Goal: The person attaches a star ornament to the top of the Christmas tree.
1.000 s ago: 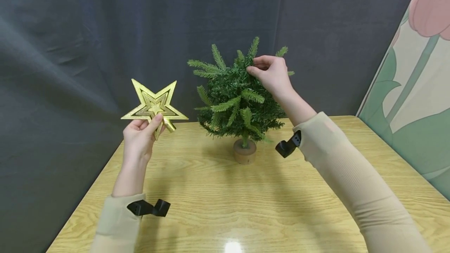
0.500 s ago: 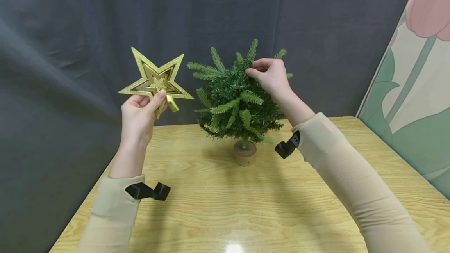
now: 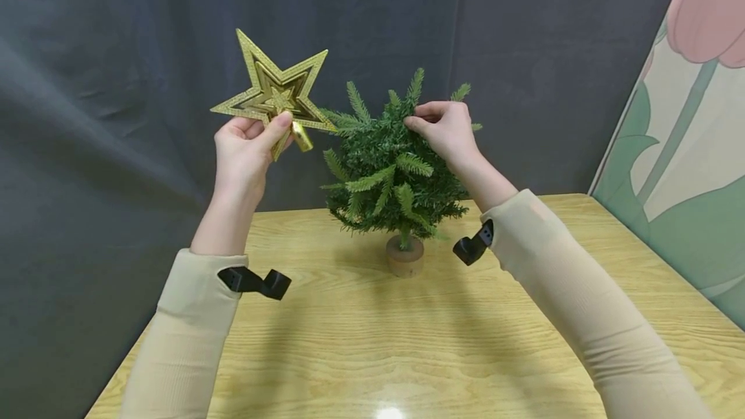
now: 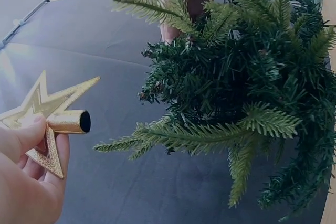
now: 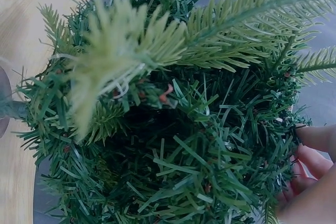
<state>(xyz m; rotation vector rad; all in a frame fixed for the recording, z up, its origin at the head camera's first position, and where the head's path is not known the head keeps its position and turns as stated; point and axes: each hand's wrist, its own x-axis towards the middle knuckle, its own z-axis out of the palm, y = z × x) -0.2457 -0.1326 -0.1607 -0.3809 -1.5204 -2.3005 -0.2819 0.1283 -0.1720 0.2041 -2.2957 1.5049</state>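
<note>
My left hand [image 3: 241, 154] pinches a gold star tree topper [image 3: 281, 97] by its lower part, thumb in front, held up left of the small artificial Christmas tree [image 3: 381, 163]. In the left wrist view the topper's hollow tube [image 4: 68, 121] points at the tree with its dark opening showing. The star's right point overlaps the left branches in the head view. My right hand [image 3: 449, 131] pinches the tree near its top, thumb and fingers around a green sprig. In the right wrist view the fingers [image 5: 312, 163] reach in among the needles, and their tips are partly hidden.
The tree's round wooden base [image 3: 405, 260] stands on a wood-grain table [image 3: 349, 341]. Behind hangs a dark grey curtain [image 3: 524, 50]. A panel with a painted tulip [image 3: 687, 96] is at the right. Black wrist mounts [image 3: 254, 281] sit on both sleeves.
My left hand has lifted the star tree topper well upward and moved it slightly right, closer to the tree. My right hand keeps its pinch on the tree, which stands in the same place.
</note>
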